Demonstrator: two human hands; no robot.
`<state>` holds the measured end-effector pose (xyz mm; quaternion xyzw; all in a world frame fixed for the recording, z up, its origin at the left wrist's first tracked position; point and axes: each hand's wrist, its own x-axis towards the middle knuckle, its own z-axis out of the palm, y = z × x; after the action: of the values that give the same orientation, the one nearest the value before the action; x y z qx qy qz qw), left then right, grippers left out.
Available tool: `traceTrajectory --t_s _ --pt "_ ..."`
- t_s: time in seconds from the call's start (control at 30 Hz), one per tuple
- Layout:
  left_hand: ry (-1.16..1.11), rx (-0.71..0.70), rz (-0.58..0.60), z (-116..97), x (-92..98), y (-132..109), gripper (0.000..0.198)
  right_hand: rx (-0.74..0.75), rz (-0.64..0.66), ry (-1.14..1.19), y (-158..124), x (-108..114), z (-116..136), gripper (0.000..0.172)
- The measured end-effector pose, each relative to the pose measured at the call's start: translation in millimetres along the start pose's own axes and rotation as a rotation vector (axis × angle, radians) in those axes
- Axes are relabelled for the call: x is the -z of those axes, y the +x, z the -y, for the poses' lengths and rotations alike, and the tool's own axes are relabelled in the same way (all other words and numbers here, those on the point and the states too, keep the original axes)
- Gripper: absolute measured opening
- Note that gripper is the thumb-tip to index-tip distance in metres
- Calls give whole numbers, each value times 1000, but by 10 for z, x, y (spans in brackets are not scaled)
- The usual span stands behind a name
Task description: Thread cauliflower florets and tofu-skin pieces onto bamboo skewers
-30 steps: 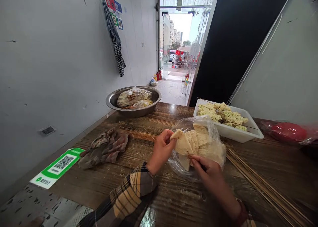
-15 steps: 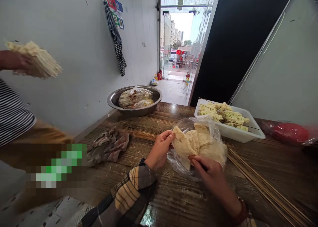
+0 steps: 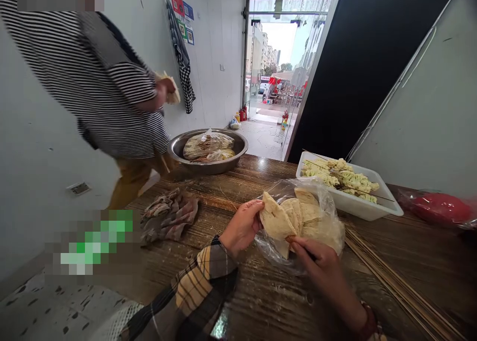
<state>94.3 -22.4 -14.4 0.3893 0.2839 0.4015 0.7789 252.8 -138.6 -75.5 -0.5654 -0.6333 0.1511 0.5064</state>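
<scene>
My left hand pinches the upper corner of a folded, pale tofu-skin sheet held over a clear plastic bag of more such sheets. My right hand is closed on a thin bamboo skewer whose tip meets the sheet's lower edge. Both hands hover just above the wooden table.
A person in a striped shirt walks along the left wall holding a wad of sheets. A steel bowl of bagged food, a white tray of skewered food, a rag, loose skewers and a red object in plastic lie on the table.
The striped-shirt person has come in from the left and moved along the wall toward the steel bowl. My hands stay on the sheet and skewer with little shift.
</scene>
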Motion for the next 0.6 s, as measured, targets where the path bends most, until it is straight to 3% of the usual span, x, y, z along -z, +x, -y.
traceTrajectory --t_s 0.37,0.6 --pt "13 7 5 133 -14 29 27 -62 -2 -29 31 -48 -34 29" --pt "-12 -5 49 121 -30 3 24 -256 25 106 64 -46 -18 36"
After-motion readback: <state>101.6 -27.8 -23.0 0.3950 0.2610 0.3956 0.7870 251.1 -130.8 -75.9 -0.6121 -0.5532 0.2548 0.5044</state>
